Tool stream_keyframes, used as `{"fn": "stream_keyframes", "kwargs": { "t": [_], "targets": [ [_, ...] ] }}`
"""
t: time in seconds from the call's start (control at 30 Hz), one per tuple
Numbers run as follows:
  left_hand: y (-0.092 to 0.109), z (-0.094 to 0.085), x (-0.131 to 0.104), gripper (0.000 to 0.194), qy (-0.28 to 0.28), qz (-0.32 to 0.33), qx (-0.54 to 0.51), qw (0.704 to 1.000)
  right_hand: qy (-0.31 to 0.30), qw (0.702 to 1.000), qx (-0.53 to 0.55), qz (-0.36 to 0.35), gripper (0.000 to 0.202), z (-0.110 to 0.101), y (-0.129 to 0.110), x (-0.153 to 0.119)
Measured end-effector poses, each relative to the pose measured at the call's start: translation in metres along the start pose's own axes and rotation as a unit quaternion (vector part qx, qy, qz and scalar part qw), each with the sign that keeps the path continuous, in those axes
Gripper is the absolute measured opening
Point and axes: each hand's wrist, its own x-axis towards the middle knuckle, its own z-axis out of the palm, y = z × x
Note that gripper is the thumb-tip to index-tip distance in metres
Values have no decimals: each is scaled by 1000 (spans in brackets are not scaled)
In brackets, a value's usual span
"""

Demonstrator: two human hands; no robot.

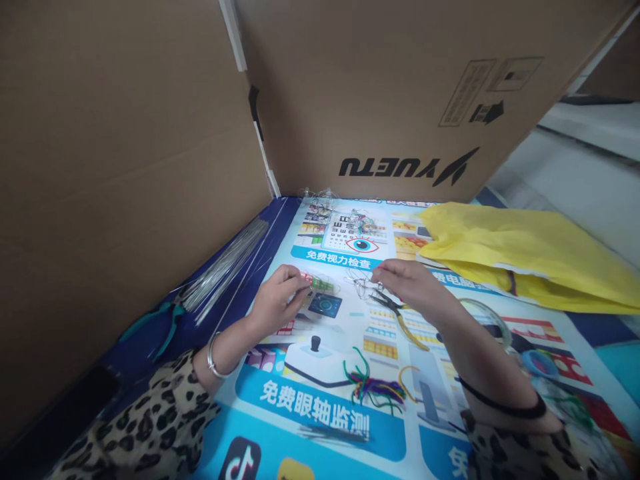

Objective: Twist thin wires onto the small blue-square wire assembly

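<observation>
My left hand is closed in a pinch above the printed sheet, with a thin wire shape at its fingertips. To the right, my right hand is also pinched, and fine bent wire shows beside its fingertips. Just under my right hand lie yellow-handled pliers with their jaws apart. A bundle of coloured cords rests on the sheet nearer to me. More tangled wire pieces lie at the far side of the sheet.
Cardboard panels stand behind and at the left. Straight wires and teal-handled pliers lie at left. A yellow bag, a clear round dish and a blue tape roll are at right.
</observation>
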Motion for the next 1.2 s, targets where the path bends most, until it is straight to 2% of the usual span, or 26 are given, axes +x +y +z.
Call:
{"fn": "stream_keyframes", "kwargs": {
  "t": [0.13,0.3,0.73,1.2],
  "targets": [
    [0,2,-4,12,9,41,18,999,-4,1000,1,6,25,1,0,0],
    [1,4,-9,11,37,59,24,997,-5,1000,5,8,26,1,1,0],
    [12,6,-7,10,6,21,-67,997,-10,1000,-8,-9,29,2,5,2],
    [13,6,-10,8,-3,13,-91,996,-12,1000,-5,-17,29,2,4,1]
  ]
}}
